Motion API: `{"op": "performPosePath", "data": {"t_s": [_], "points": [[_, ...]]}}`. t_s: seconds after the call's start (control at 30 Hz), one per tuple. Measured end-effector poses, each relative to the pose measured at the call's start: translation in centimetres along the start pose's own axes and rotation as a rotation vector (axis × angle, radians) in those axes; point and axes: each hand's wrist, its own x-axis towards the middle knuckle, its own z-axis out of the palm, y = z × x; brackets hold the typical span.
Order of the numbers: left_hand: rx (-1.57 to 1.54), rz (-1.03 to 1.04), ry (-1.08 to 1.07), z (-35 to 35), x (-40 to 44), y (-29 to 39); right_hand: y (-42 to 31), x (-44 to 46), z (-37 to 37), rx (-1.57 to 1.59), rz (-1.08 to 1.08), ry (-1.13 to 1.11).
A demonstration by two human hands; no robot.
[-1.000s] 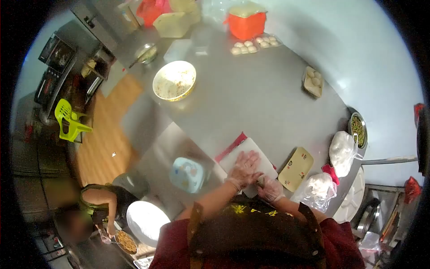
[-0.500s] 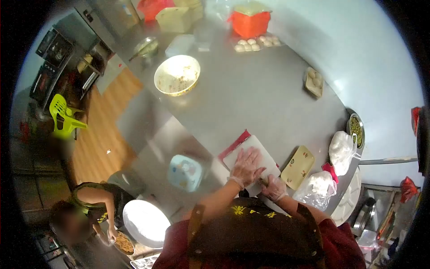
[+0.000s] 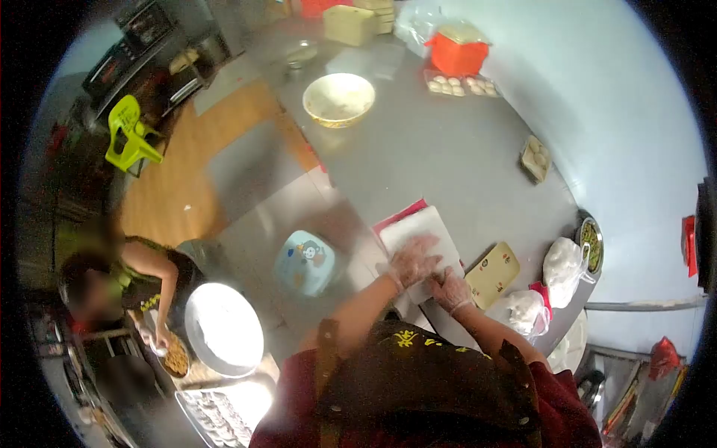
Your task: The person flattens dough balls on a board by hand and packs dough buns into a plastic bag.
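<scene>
A white cutting board (image 3: 429, 224) lies on the metal table with a pink-red board or cloth (image 3: 401, 215) showing along its far left edge. My left hand (image 3: 412, 263), in a clear plastic glove, lies over the board with its fingers stretched toward the right; motion blurs it a little. Close beside it, at the board's near right edge, my right hand (image 3: 451, 291) is gloved too and its fingers are curled closed. Whatever they grip is hidden. Just right of that hand is a yellowish rectangular tray (image 3: 494, 275) with small printed figures.
White plastic bags (image 3: 562, 270) and a bowl of green filling (image 3: 591, 246) line the right edge. Farther off are a large bowl (image 3: 338, 97), packed dough balls (image 3: 448, 86) and a red container (image 3: 458, 56). A blue stool (image 3: 306, 263) and a co-worker (image 3: 160, 280) are at left.
My left hand has drawn back from the board's middle toward my right hand. The whole view has shifted, bringing more of the tray at lower left into sight. The co-worker's hand now holds something white.
</scene>
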Motion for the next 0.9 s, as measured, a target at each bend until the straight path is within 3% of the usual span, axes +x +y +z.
{"op": "performPosePath", "data": {"t_s": [0.03,0.1,0.13,0.17,0.23,0.3,0.33,0.4,0.47,0.5,0.57,0.63,0.7,0.77,0.8,0.87,0.9], "points": [[0.150,-0.029,-0.266,1.0,-1.5,0.2,0.8,0.3,0.2,-0.006,-0.024,0.003],[0.069,0.143,-0.464,5.5,-6.2,-2.9,1.9,0.8,0.2,-0.040,-0.105,-0.064],[-0.045,0.242,-0.418,6.2,-7.8,-2.8,1.0,0.6,-0.6,-0.035,0.013,-0.122],[-0.153,0.346,-0.379,6.7,-9.2,-2.5,1.4,1.0,0.3,-0.040,0.000,-0.120],[0.096,0.082,-0.334,2.4,-10.0,3.6,2.5,2.2,2.7,0.041,-0.007,-0.058],[0.183,0.059,-0.374,1.7,-10.0,4.4,1.5,1.7,0.6,0.151,-0.099,-0.142],[-0.116,-0.124,-0.424,2.5,-10.3,3.4,1.2,1.3,-0.1,0.267,-0.176,-0.231],[-0.414,-0.301,-0.458,3.7,-10.8,2.3,2.2,1.9,0.6,0.210,-0.181,-0.204],[0.100,-0.091,-0.436,3.6,-11.1,2.7,-1.2,-0.8,-4.3,0.062,-0.181,-0.148],[0.098,-0.088,-0.439,3.7,-11.3,2.7,-2.7,-2.1,-6.7,0.010,-0.182,-0.114],[0.173,0.110,-0.262,4.0,-11.6,2.4,-4.8,-3.3,-8.9,-0.106,-0.194,-0.005],[0.077,0.113,-0.276,3.8,-11.8,2.1,-6.6,-3.5,-9.9,-0.286,-0.222,0.182],[-0.015,0.122,-0.293,3.1,-11.4,1.9,-9.3,-3.1,-12.6,-0.358,-0.263,0.136],[-0.420,-0.317,-0.508,1.0,-10.4,3.2,-11.5,-2.0,-14.9,-0.426,-0.301,0.085],[-0.419,-0.316,-0.514,-0.1,-9.6,3.8,-12.4,-1.3,-15.8,-0.470,-0.321,0.058],[-0.244,-0.756,-0.393,-1.8,-8.4,4.5,-13.8,0.5,-17.0,-0.510,-0.339,0.029],[-0.243,-0.755,-0.397,0.3,-8.5,2.0,-14.3,1.5,-17.4,-0.523,-0.330,0.005]]}}
